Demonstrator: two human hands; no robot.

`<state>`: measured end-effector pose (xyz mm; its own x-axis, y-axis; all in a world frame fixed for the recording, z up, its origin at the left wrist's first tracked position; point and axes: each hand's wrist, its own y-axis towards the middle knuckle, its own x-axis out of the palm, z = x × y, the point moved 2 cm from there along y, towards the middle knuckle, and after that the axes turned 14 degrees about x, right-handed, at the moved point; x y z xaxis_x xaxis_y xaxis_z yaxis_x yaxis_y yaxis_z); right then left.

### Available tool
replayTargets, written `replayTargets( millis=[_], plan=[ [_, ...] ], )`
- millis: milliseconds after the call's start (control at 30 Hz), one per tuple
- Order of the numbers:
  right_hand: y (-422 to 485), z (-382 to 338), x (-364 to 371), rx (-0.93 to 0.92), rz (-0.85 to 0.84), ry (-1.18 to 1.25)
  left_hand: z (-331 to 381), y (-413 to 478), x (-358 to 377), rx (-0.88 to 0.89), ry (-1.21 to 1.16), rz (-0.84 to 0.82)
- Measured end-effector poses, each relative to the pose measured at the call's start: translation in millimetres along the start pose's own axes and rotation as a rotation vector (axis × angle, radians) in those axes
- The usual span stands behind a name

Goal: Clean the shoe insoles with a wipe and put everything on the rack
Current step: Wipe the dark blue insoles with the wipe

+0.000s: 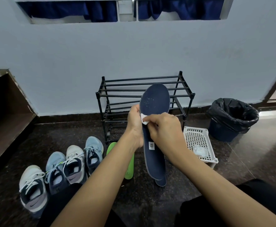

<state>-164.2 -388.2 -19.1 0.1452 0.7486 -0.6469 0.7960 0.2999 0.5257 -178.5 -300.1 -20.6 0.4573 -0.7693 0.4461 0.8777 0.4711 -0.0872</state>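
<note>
I hold a navy blue insole [155,102] upright in front of the black metal shoe rack [125,89]. My left hand [134,123] grips the insole's left edge near its middle. My right hand [163,128] pinches a small white wipe [144,119] and presses it against the insole's face. White specks show on the insole's upper part. A second navy insole [161,182] lies on the floor behind the held one, and a green insole [129,167] lies to its left.
Several sneakers [71,164] stand in a row on the dark floor at the left. A white plastic basket [197,141] holding a wipe packet sits right of the rack. A bin with a black liner [232,118] stands further right. My knees are at the bottom.
</note>
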Motion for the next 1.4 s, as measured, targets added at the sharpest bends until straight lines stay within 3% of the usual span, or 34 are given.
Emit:
replayTargets(
  millis=[200, 433, 567, 733, 900, 1267, 1400],
  plan=[
    [1, 1, 0, -0.002, 0.084, -0.088, -8, -2, 5, 0.005, 0.014, -0.023],
    [8, 8, -2, 0.106, 0.032, -0.112, -8, -6, 12, -0.026, 0.032, -0.034],
    [-3, -5, 5, 0.028, -0.015, -0.139, 1, 3, 4, 0.084, 0.026, 0.048],
    [-1, -1, 8, 0.026, 0.000, -0.119, -3, 2, 5, 0.095, 0.029, 0.044],
    [12, 7, 1, 0.096, 0.088, -0.154, -13, -7, 14, 0.006, 0.028, -0.010],
    [-3, 1, 11, 0.023, 0.006, -0.145, -9, -1, 5, 0.062, 0.041, 0.039],
    [10, 13, 4, 0.135, -0.013, -0.143, -16, -10, 12, -0.019, 0.083, 0.024]
  ],
)
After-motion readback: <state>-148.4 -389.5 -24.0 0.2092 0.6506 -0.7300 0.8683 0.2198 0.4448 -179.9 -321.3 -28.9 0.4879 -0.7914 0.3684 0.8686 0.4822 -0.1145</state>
